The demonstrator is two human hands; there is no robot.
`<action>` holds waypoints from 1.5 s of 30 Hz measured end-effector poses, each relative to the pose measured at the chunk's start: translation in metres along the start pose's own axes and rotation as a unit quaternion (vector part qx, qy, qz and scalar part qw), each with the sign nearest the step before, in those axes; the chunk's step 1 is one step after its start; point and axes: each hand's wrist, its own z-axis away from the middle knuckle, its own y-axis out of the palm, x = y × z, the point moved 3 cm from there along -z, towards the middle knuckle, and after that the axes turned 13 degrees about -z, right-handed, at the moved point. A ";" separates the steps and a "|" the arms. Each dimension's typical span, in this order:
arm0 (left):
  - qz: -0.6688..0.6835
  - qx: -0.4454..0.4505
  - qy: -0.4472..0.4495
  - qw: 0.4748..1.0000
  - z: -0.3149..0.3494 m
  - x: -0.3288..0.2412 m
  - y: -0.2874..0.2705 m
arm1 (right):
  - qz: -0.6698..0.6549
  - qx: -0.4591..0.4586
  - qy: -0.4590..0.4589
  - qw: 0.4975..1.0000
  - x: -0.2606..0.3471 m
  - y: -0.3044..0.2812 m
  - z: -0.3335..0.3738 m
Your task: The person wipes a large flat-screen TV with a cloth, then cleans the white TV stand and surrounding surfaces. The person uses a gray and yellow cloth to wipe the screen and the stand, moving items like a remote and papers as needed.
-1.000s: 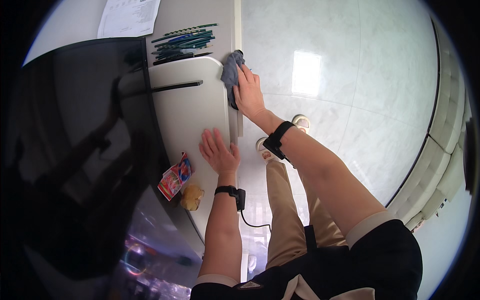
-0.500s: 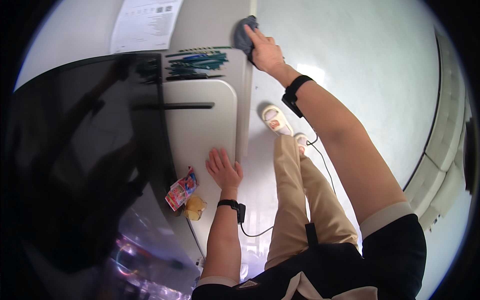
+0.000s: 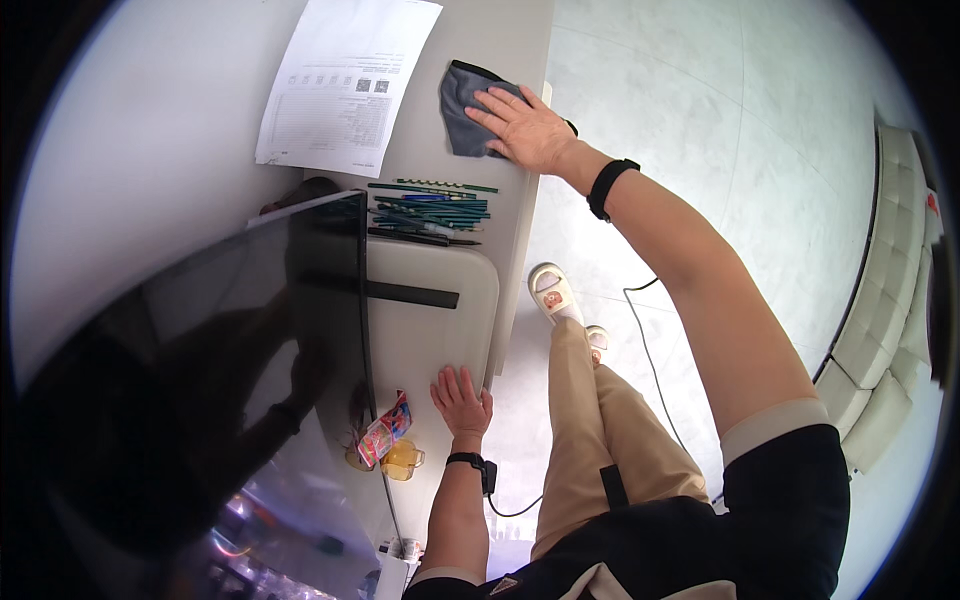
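Observation:
My right hand (image 3: pixel 527 128) lies flat with fingers spread on a dark grey cloth (image 3: pixel 464 128), pressing it to the light cabinet top (image 3: pixel 420 160) near its far right edge. Beside the cloth, toward me, several dark green pencils (image 3: pixel 430 212) lie in a loose bundle. My left hand (image 3: pixel 462 402) rests palm down on the cabinet top close to its right edge, fingers stretched and holding nothing. Just left of that hand sit a small red and blue packet (image 3: pixel 385 432) and a yellow see-through cup (image 3: pixel 403 460).
A large dark television (image 3: pixel 230 370) with reflections stands along the left. Its black foot (image 3: pixel 412 293) juts across the cabinet top. A printed paper sheet (image 3: pixel 340 90) lies beyond the pencils. A thin cable (image 3: pixel 645 345) trails over the floor; a light padded sofa (image 3: pixel 880 270) stands at right.
My right hand has flattened out over the cloth, which is now spread wider and lies farther in on the cabinet top. My left hand stays on the surface. The view has shifted.

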 end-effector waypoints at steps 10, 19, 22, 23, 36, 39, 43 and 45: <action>0.183 0.059 -0.089 0.977 -0.049 -0.018 -0.095 | -0.009 -0.017 0.103 0.995 -0.071 -0.025 -0.062; 0.716 0.083 -0.322 0.614 -0.335 -0.049 -0.138 | -0.021 -0.045 0.007 0.999 -0.077 -0.036 -0.060; 0.814 0.059 -0.388 0.428 -0.393 -0.038 -0.142 | -0.004 0.022 -0.068 0.997 -0.092 -0.053 -0.074; 0.834 0.040 -0.398 0.380 -0.408 -0.036 -0.142 | 0.005 0.046 -0.109 0.993 -0.101 -0.059 -0.080; 0.847 -0.207 -0.487 0.044 -0.489 -0.013 -0.110 | -0.009 0.111 -0.179 0.977 -0.144 -0.076 -0.123; 0.879 -0.190 -0.435 0.042 -0.483 -0.030 -0.136 | -0.060 0.094 -0.192 0.975 -0.147 -0.075 -0.123; 0.919 -0.095 -0.379 0.049 -0.455 -0.100 -0.196 | -0.041 0.053 -0.214 0.975 -0.156 -0.061 -0.117; 0.919 -0.058 -0.381 0.077 -0.453 -0.132 -0.220 | -0.073 0.092 -0.182 0.976 -0.164 -0.050 -0.114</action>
